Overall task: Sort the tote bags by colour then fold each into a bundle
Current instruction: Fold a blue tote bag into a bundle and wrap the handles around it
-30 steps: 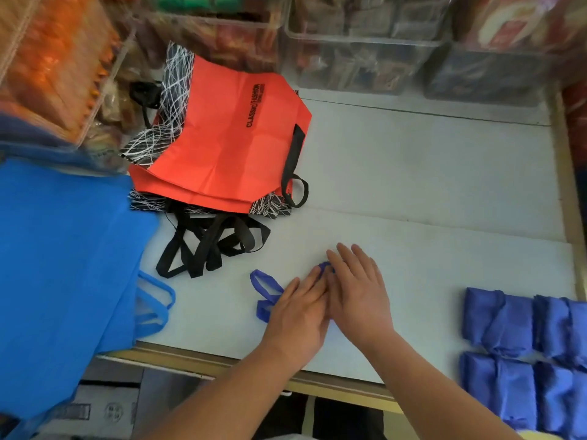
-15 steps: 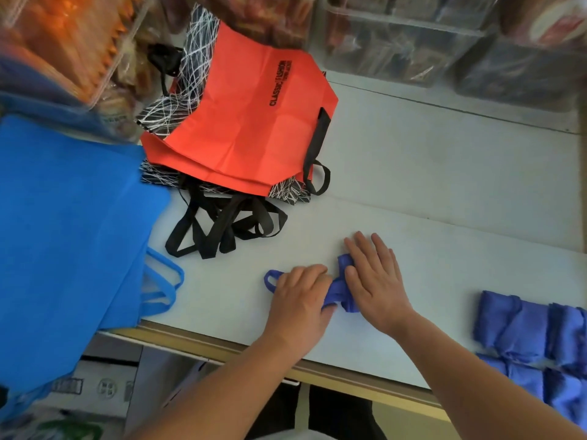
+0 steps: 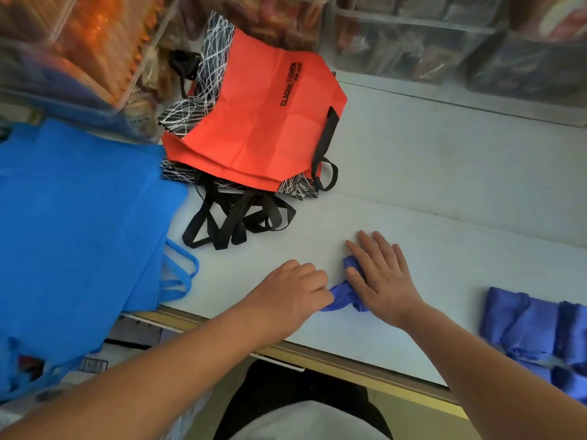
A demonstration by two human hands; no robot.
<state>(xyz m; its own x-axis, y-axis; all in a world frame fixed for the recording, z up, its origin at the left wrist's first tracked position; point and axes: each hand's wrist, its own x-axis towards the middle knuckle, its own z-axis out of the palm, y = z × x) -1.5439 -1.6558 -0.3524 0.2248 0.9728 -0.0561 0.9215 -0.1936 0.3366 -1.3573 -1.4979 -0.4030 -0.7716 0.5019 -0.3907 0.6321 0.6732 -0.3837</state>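
White bench [image 3: 444,192] under stacked clear bins [image 3: 413,49] carries our violet tote bag [image 3: 344,298] at six o'clock, our left grip [image 3: 286,295] curled, pinching its end, our right grip [image 3: 382,277] flat, fingers straight, pressing it down.

An orange-red tote bag [image 3: 254,128], creased flat with black lettering, tops a stack of like bags and black-and-white line-patterned bags [image 3: 181,112]. Their black handles [image 3: 235,217] spill in a tangle from the stack's near edge. Left of the orange-red tote bag lies a flat pile of bright blue tote bags [image 3: 79,217]. Nearer than it, a violet-blue tote bag [image 3: 344,296] is bunched narrow, pressed under the flat right hand [image 3: 381,281]. The curled fingers of the left hand [image 3: 286,296] grip its end. Nearer and well to the right, folded violet-blue bundles [image 3: 524,322] sit side by side.
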